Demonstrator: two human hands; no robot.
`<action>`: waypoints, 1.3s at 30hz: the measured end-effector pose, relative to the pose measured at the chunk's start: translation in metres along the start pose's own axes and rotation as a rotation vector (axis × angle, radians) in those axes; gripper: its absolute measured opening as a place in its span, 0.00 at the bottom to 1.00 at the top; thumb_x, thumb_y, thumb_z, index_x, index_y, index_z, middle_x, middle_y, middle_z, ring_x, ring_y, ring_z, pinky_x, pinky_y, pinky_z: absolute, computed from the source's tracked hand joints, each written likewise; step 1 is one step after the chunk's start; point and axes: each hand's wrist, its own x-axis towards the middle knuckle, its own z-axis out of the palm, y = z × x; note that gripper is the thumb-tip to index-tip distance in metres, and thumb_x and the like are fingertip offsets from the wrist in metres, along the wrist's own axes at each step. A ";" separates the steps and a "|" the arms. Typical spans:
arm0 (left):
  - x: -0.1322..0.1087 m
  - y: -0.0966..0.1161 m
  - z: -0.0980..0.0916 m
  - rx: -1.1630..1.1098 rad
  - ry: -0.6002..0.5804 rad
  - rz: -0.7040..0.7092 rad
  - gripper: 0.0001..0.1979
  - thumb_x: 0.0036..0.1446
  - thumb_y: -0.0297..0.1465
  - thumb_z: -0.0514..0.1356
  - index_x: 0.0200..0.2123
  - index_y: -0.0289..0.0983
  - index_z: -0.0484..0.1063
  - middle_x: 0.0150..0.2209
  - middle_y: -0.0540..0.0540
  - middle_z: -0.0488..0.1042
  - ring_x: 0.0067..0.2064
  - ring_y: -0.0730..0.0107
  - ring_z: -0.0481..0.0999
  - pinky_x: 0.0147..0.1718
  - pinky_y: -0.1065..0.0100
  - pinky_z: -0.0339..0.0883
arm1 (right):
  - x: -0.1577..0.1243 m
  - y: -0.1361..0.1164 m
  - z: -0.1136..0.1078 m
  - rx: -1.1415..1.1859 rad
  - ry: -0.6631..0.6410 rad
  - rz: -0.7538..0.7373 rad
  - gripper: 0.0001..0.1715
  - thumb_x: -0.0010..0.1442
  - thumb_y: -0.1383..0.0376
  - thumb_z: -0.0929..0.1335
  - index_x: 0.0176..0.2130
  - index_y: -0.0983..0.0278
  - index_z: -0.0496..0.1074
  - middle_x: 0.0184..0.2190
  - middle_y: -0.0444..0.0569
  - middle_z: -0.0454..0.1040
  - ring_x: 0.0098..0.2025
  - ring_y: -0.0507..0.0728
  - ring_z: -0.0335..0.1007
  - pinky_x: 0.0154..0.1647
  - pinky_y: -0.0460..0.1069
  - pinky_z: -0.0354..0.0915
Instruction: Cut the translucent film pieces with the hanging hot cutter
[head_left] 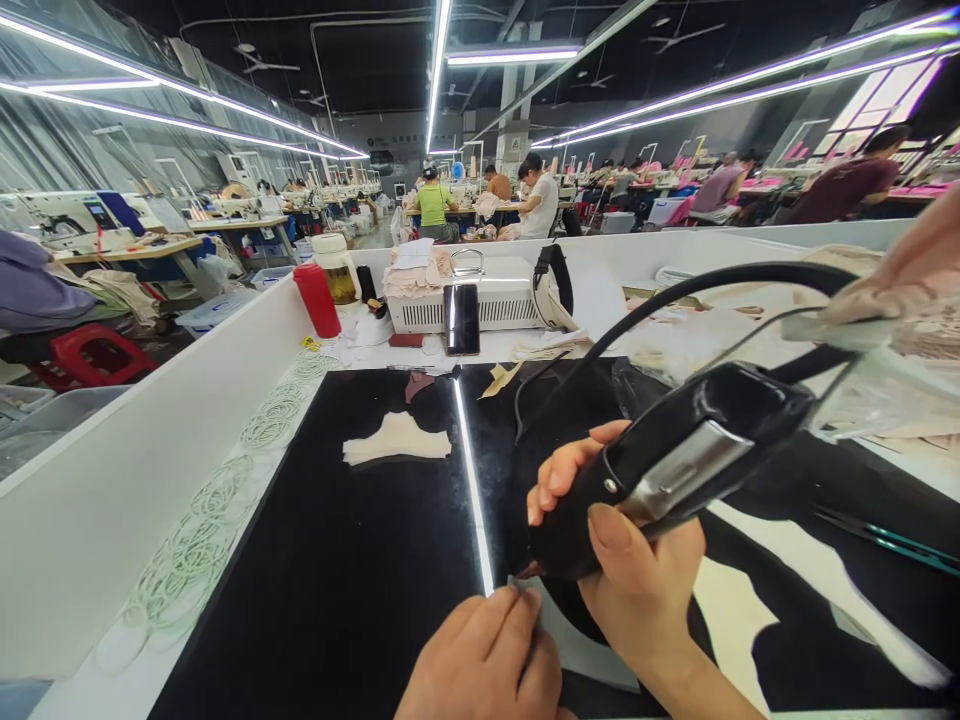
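My right hand (637,560) is wrapped round a black corded hand tool (652,450) with a silver lever plate on its side. The tool is tilted, its narrow tip pointing down and left towards the fingertips of my left hand. My left hand (487,660) rests low on the black mat (360,560), its fingers pressed together on the end of a pale grey fabric piece (581,640). A small corner of that piece shows by the tool tip. My right wrist hides part of the fabric. Whether the tip touches it, I cannot tell.
A cream cut piece (397,438) lies farther up the mat. Pale pieces (731,610) and tweezers (885,535) lie right. Green cord coils (277,415) line the left edge. Behind stand a phone (461,320), a vented white box (495,280) and a red cup (316,300).
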 end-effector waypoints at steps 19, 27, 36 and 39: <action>0.001 -0.002 -0.012 -0.055 -0.125 0.022 0.16 0.73 0.35 0.51 0.41 0.36 0.77 0.45 0.41 0.82 0.44 0.62 0.82 0.41 0.66 0.77 | -0.004 -0.037 -0.032 -0.100 0.057 0.003 0.18 0.63 0.57 0.75 0.50 0.54 0.72 0.32 0.43 0.73 0.30 0.54 0.70 0.27 0.50 0.74; -0.002 -0.005 -0.014 -0.031 -0.180 0.058 0.18 0.75 0.35 0.48 0.44 0.37 0.78 0.47 0.41 0.82 0.45 0.61 0.83 0.42 0.64 0.78 | -0.016 -0.055 -0.051 -0.168 0.076 -0.021 0.19 0.62 0.55 0.76 0.50 0.55 0.72 0.31 0.45 0.73 0.30 0.55 0.69 0.26 0.49 0.74; -0.001 -0.007 -0.019 -0.023 -0.181 0.064 0.20 0.76 0.35 0.47 0.45 0.37 0.78 0.47 0.41 0.83 0.44 0.61 0.84 0.39 0.65 0.79 | -0.019 -0.053 -0.054 -0.168 0.076 -0.026 0.19 0.62 0.56 0.76 0.51 0.55 0.72 0.32 0.45 0.73 0.30 0.55 0.70 0.26 0.50 0.74; 0.002 -0.006 -0.020 -0.021 -0.179 0.062 0.20 0.76 0.35 0.46 0.45 0.37 0.79 0.46 0.42 0.84 0.44 0.61 0.85 0.39 0.65 0.80 | -0.020 -0.051 -0.055 -0.167 0.073 -0.014 0.18 0.63 0.56 0.75 0.51 0.55 0.72 0.32 0.45 0.73 0.31 0.55 0.70 0.27 0.51 0.73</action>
